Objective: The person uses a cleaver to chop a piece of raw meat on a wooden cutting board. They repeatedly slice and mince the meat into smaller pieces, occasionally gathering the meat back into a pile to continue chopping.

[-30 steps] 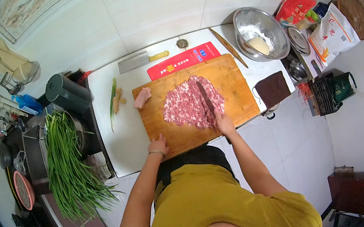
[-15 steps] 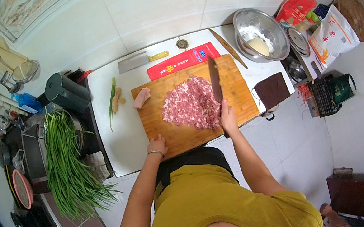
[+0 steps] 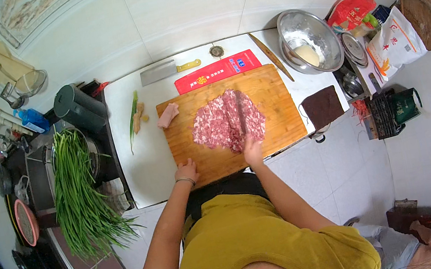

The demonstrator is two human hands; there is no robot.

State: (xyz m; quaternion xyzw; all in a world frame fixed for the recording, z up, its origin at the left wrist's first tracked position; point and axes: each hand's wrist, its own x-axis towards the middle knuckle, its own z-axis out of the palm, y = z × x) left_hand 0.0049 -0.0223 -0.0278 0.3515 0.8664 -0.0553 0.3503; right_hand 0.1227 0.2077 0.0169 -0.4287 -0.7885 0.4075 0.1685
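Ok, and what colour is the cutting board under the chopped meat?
The cutting board is golden brown, best seen in the head view.

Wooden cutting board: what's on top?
Chopped meat, centre; a pink meat chunk, left edge; left hand, near-left corner; a knife in the right hand, amid the chopped meat. The board under the meat is hidden.

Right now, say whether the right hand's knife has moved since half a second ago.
Yes. Judged against the cutting board, the knife has moved left, from the right edge of the minced meat to within its outline.
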